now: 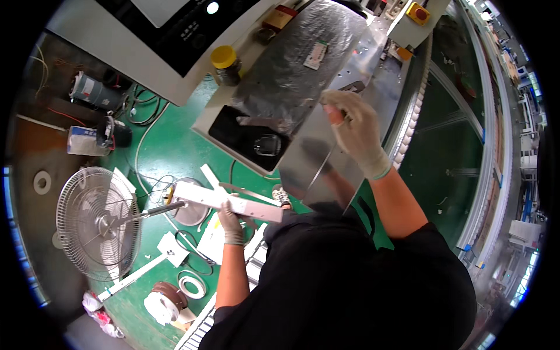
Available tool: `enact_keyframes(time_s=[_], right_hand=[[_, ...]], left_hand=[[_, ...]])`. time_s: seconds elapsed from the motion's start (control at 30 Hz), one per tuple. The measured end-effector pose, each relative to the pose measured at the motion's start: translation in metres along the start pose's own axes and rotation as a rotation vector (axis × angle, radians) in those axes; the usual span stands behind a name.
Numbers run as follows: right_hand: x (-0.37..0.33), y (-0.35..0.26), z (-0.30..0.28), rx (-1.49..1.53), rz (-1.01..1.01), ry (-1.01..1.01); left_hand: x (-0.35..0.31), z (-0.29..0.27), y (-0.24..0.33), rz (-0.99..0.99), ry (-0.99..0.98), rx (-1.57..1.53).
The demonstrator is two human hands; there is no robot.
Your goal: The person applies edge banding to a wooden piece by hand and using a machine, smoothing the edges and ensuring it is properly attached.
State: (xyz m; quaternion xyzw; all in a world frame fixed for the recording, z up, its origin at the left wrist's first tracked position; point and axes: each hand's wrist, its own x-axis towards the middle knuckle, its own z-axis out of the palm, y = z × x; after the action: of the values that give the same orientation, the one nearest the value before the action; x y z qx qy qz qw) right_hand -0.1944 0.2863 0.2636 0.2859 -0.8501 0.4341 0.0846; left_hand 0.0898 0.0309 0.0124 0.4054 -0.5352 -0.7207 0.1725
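My left hand [230,224], in a pale glove, is closed around a long white flat bar [256,210] with small holes. It holds the bar low on my left, above the green floor. My right hand [354,125], also gloved, is raised over a shiny metal worktop [326,175]. Its fingers are curled in, with bare fingertips showing; whatever they may hold is too small or hidden to make out. Left of that hand, crumpled clear plastic sheeting [280,70] covers a long surface, and a small printed card [315,55] lies on it.
A jar with a yellow lid [223,57] stands beside the plastic, near a black tray [248,140]. A standing fan [99,223] and a ring-shaped part [192,286] are on the floor at left, among cables. A curved conveyor edge [413,111] runs along the right.
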Motion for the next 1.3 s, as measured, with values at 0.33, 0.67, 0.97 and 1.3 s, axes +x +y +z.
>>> enact_keyframes(time_s=[0.33, 0.67, 0.97, 1.3], right_hand=[[0.020, 0.251, -0.018, -0.566, -0.155, -0.210], [0.009, 0.272, -0.029, -0.433, -0.347, -0.146], [-0.013, 0.259, -0.063, 0.126, 0.096, -0.450], [-0.184, 0.132, -0.153, 1.383, 0.864, -0.700]], left_hand=[[-0.119, 0.071, 0.108, 0.157, 0.156, -0.237], [-0.245, 0.193, 0.122, 0.410, 0.168, -0.312], [-0.271, 0.210, 0.114, 0.311, 0.046, -0.629], [-0.242, 0.216, 0.077, -0.105, -0.143, -1.049]])
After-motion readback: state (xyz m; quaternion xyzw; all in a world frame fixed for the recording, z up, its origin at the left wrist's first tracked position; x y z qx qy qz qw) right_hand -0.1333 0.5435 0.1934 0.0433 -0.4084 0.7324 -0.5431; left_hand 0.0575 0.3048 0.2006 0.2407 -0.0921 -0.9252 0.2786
